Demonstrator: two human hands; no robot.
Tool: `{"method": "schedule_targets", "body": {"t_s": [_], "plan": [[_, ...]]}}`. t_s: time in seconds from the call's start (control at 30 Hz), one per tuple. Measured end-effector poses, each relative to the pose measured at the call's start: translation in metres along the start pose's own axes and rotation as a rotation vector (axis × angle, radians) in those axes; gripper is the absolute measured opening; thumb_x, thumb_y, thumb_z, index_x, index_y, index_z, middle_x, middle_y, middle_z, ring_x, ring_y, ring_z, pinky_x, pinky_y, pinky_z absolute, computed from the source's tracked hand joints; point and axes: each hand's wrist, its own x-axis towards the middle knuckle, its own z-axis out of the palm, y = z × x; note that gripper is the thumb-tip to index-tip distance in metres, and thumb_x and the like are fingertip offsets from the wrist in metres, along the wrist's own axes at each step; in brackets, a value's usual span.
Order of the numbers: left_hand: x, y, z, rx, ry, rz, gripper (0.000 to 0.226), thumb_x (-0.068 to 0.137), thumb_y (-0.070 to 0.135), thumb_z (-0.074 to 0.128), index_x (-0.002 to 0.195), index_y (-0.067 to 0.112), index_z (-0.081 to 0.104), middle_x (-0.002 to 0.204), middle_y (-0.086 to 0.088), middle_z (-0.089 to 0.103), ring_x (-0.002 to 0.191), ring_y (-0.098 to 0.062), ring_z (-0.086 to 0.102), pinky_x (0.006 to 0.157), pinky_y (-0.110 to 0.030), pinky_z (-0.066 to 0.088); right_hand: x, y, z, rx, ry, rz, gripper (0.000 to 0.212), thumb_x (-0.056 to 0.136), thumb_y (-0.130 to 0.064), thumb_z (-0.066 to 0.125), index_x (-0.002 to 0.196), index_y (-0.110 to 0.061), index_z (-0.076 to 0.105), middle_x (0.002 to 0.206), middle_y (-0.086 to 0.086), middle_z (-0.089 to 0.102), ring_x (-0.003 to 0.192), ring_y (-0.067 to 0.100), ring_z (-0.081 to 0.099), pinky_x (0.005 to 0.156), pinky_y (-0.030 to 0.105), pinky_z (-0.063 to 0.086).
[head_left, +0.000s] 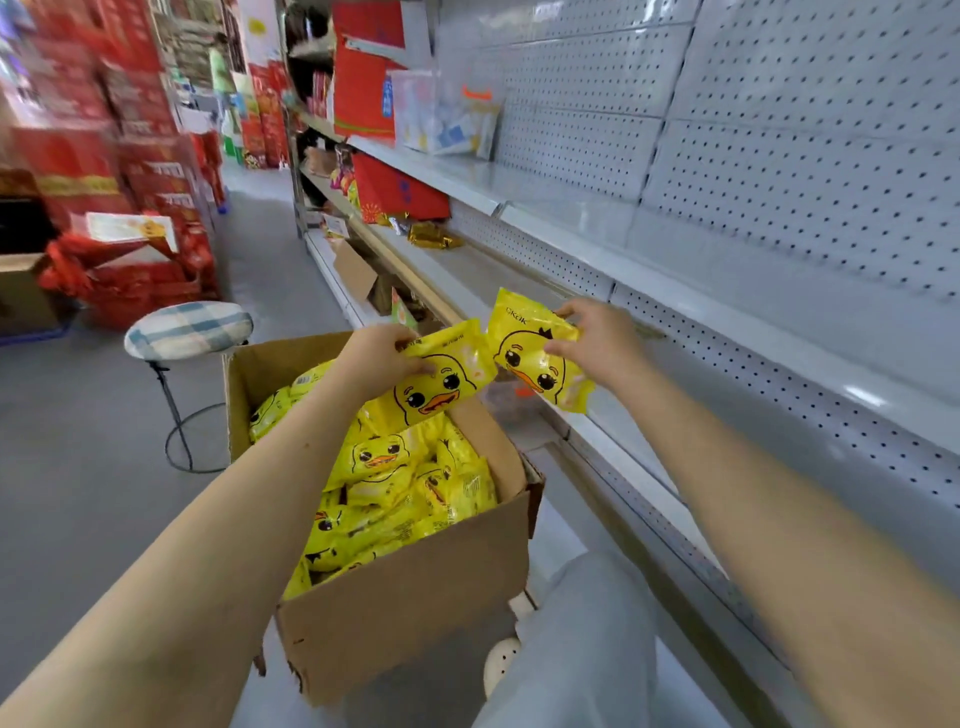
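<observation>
An open cardboard box (415, 587) stands on the floor below me, filled with several yellow snack packets printed with a duck face (415, 483). My left hand (379, 358) grips one yellow duck packet (447, 382) above the box's far edge. My right hand (597, 343) pinches a second yellow duck packet (535, 358) by its top and side, holding it up in front of the grey shelf (649, 457) on the right. The two packets almost touch each other.
Grey metal shelving with a perforated back panel (779, 182) runs along the right; red boxes (400, 192) and gold packets (431, 236) lie farther down it. A round stool with a checked cushion (189, 330) stands left of the box. Stacked red cartons (130, 156) fill the left aisle.
</observation>
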Motion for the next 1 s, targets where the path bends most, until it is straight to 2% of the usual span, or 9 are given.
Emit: {"method": "schedule_targets", "body": {"t_s": [0.1, 0.23, 0.37, 0.43, 0.6, 0.73, 0.9, 1.0], "plan": [[0.008, 0.037, -0.01, -0.039, 0.024, 0.066, 0.035, 0.073, 0.042, 0.077, 0.083, 0.012, 0.062, 0.078, -0.003, 0.06, 0.073, -0.021, 0.054, 0.059, -0.031, 0.042, -0.002, 0.003, -0.043, -0.037, 0.074, -0.003, 0.046, 0.074, -0.027, 0.079, 0.117, -0.017, 0.064, 0.122, 0.009, 0.063, 0.11, 0.025, 0.058, 0.087, 0.03, 0.043], [0.02, 0.086, -0.023, -0.098, 0.035, 0.169, 0.028, 0.074, 0.042, 0.075, 0.066, 0.029, 0.052, 0.067, 0.008, 0.055, 0.063, -0.009, 0.05, 0.052, -0.026, 0.035, -0.009, 0.012, -0.102, -0.109, 0.144, 0.027, 0.043, 0.075, -0.031, 0.078, 0.114, -0.016, 0.067, 0.116, 0.009, 0.066, 0.109, 0.024, 0.058, 0.08, 0.026, 0.039], [0.036, 0.143, -0.031, -0.14, 0.023, 0.251, 0.021, 0.075, 0.041, 0.075, 0.081, 0.025, 0.063, 0.075, 0.006, 0.06, 0.068, -0.01, 0.056, 0.058, -0.027, 0.042, -0.022, 0.025, -0.167, -0.163, 0.216, 0.065, 0.038, 0.078, -0.029, 0.076, 0.112, -0.014, 0.068, 0.115, 0.008, 0.066, 0.112, 0.024, 0.057, 0.082, 0.029, 0.039], [0.043, 0.176, -0.03, -0.143, 0.017, 0.308, 0.023, 0.074, 0.04, 0.075, 0.084, 0.024, 0.064, 0.075, 0.005, 0.06, 0.067, -0.009, 0.055, 0.056, -0.025, 0.04, -0.031, 0.033, -0.2, -0.208, 0.241, 0.093, 0.031, 0.078, -0.027, 0.075, 0.106, -0.015, 0.07, 0.109, 0.007, 0.067, 0.108, 0.023, 0.057, 0.077, 0.026, 0.037], [0.053, 0.262, -0.007, -0.19, 0.012, 0.485, 0.019, 0.076, 0.038, 0.074, 0.081, 0.024, 0.061, 0.072, 0.008, 0.056, 0.066, -0.007, 0.051, 0.052, -0.023, 0.035, -0.056, 0.059, -0.274, -0.315, 0.311, 0.182, 0.029, 0.08, -0.022, 0.071, 0.109, -0.014, 0.069, 0.11, 0.008, 0.063, 0.1, 0.024, 0.056, 0.077, 0.027, 0.04], [0.056, 0.327, 0.023, -0.244, -0.019, 0.613, 0.019, 0.077, 0.036, 0.073, 0.081, 0.02, 0.062, 0.072, 0.005, 0.056, 0.067, -0.012, 0.052, 0.059, -0.026, 0.041, -0.084, 0.083, -0.322, -0.391, 0.364, 0.246, 0.033, 0.08, -0.021, 0.072, 0.113, -0.017, 0.068, 0.114, 0.005, 0.063, 0.095, 0.018, 0.053, 0.078, 0.026, 0.039], [0.052, 0.399, 0.06, -0.265, -0.092, 0.749, 0.021, 0.078, 0.033, 0.072, 0.082, 0.014, 0.062, 0.071, 0.006, 0.052, 0.066, -0.012, 0.049, 0.059, -0.028, 0.041, -0.117, 0.11, -0.375, -0.507, 0.382, 0.342, 0.041, 0.078, -0.03, 0.075, 0.117, -0.021, 0.066, 0.12, 0.003, 0.061, 0.107, 0.019, 0.053, 0.08, 0.025, 0.036], [0.047, 0.437, 0.083, -0.318, -0.127, 0.816, 0.021, 0.078, 0.031, 0.072, 0.082, 0.012, 0.062, 0.071, 0.003, 0.054, 0.066, -0.012, 0.048, 0.058, -0.027, 0.038, -0.133, 0.126, -0.402, -0.539, 0.353, 0.385, 0.038, 0.077, -0.032, 0.077, 0.113, -0.021, 0.068, 0.116, 0.004, 0.064, 0.11, 0.019, 0.057, 0.081, 0.025, 0.037]]}}
